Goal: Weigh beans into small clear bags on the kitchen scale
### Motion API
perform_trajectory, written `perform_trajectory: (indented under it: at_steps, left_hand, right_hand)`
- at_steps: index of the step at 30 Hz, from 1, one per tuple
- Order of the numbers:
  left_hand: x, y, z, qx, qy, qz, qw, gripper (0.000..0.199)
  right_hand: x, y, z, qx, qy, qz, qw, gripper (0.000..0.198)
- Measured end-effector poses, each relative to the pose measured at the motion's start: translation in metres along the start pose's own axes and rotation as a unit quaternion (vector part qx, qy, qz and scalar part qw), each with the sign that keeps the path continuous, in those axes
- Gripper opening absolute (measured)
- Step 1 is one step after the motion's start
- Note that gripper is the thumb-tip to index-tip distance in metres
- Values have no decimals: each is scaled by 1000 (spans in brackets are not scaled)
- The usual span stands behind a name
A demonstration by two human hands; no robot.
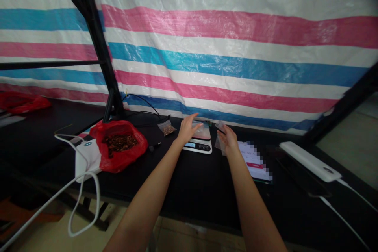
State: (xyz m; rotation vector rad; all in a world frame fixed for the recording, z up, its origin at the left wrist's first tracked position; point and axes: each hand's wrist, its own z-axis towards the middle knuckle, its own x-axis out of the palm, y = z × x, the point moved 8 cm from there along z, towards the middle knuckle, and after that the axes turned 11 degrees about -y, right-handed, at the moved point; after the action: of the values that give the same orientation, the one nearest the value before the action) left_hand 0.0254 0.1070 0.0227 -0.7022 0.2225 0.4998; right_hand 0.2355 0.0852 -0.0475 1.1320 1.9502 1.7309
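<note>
My left hand [188, 129] is over the left side of a white digital scale [203, 150], its fingers apart and pointing to the right. The scale's small display [191, 145] is lit, and a flat plate [203, 132] lies on top. To the right of the scale, my right hand [229, 138] has its fingers closed on a clear plastic bag [219, 141]. Left of my left hand lies a small zip bag [167, 128] with brown pieces inside. Further left sits an open red plastic bag [124, 165] full of small brown pieces [119, 144].
A lit tablet or phone [255, 161] lies right of my right arm. Beyond it are a white power bank [310, 161] and a dark phone [304, 175], with cables. A white power strip [85, 155] sits at left. Striped sheeting [206, 59] hangs behind the black table [201, 189].
</note>
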Motion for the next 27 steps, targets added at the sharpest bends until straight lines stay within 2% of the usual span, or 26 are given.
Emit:
perform_trajectory:
  at_steps: [4,7,11,13,16,18,20,21,23,24,27]
  left_hand:
    - [-12,-2,3,-7,-42,1,999,34]
    - [-20,-1,5,-8,-69,-2,998,27]
    - [-30,-6,10,-26,-115,-6,993,21]
    - [-47,-17,11,-37,-153,-21,987,19]
    - [-91,-43,-3,-28,-189,-57,980,19]
    - [-131,-57,-28,-39,-199,-58,977,19]
    - [-173,-60,-70,-93,-239,-42,966,19]
    - [-195,-56,-97,-134,-281,-33,950,20]
    - [-230,-44,-156,-214,-386,-22,897,22]
    - [-239,-38,-182,-244,-412,-18,878,29]
    - [-244,-15,-227,-309,-404,-42,860,45]
  right_hand:
    - [14,10,-9,-22,48,76,996,23]
    - [30,21,-22,-70,124,133,981,31]
    - [48,25,-44,-107,209,143,961,41]
    - [54,23,-54,-119,233,135,956,44]
    - [66,19,-75,-151,273,98,945,54]
    - [76,18,-96,-203,313,36,927,58]
    - [87,16,-125,-287,354,-51,889,48]
    - [94,13,-141,-327,379,-95,860,42]
    - [107,3,-173,-385,421,-158,806,36]
    - [114,-2,-186,-403,435,-178,785,36]
    - [140,-17,-224,-462,453,-211,733,35]
